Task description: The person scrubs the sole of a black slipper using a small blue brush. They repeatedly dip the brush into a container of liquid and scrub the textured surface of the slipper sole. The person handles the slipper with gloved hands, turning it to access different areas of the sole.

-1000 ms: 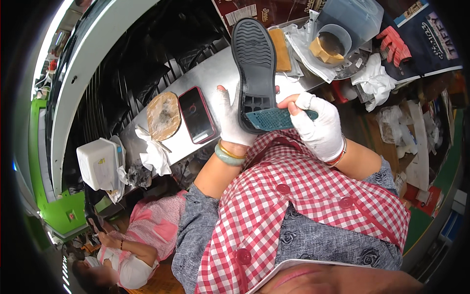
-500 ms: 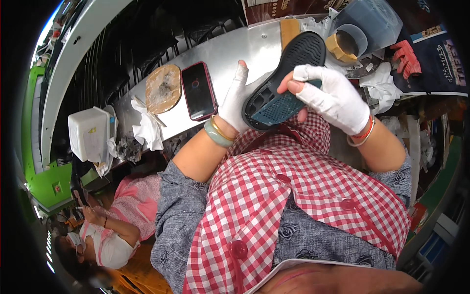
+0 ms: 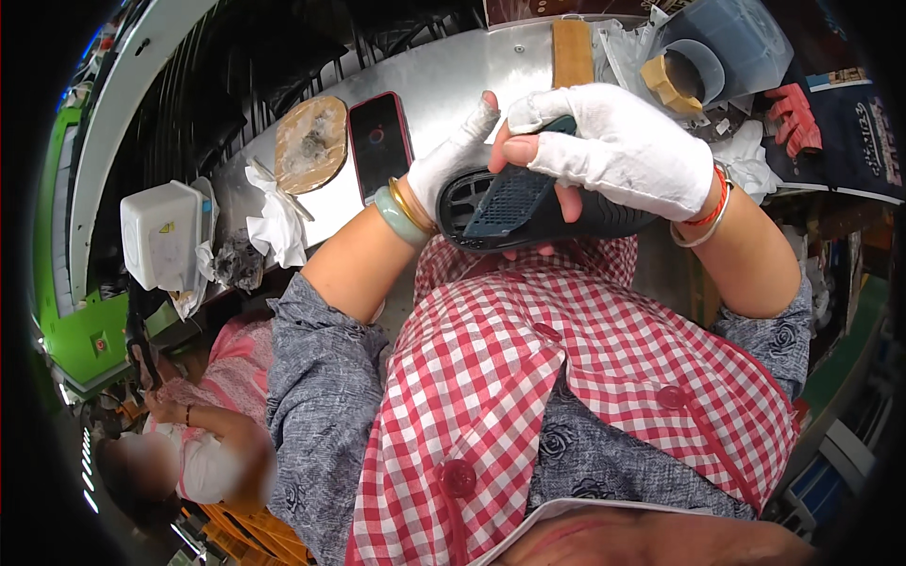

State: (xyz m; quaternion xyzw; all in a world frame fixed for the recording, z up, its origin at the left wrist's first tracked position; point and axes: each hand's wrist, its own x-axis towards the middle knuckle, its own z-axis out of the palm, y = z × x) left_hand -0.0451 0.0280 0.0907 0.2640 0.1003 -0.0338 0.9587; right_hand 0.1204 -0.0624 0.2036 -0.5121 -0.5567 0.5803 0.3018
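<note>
My left hand (image 3: 451,170), in a white glove with bare fingertips, supports a black shoe sole (image 3: 609,219) from beneath. Its thumb sticks up past the sole's far side, and some fingertips peek out below the near edge. The sole lies almost level, with ribbed hollows showing at its left end. Gloved the same way, my right hand (image 3: 623,156) pinches a dark teal textured insert (image 3: 510,200) between thumb and fingers. The insert stands tilted over the hollows, its lower edge against or just above the sole. The right hand hides part of both pieces.
On the metal bench (image 3: 453,85) lie a phone (image 3: 379,141), a round brown taped pad (image 3: 311,143), crumpled white cloth (image 3: 276,222) and a tan block (image 3: 572,55). At the right are a clear container (image 3: 741,47) and a pink glove (image 3: 793,118). A co-worker (image 3: 222,420) sits at lower left.
The sole has swung from a steep diagonal to nearly level. My right hand has moved slightly left and up, tilting the insert more upright and exposing more hollows.
</note>
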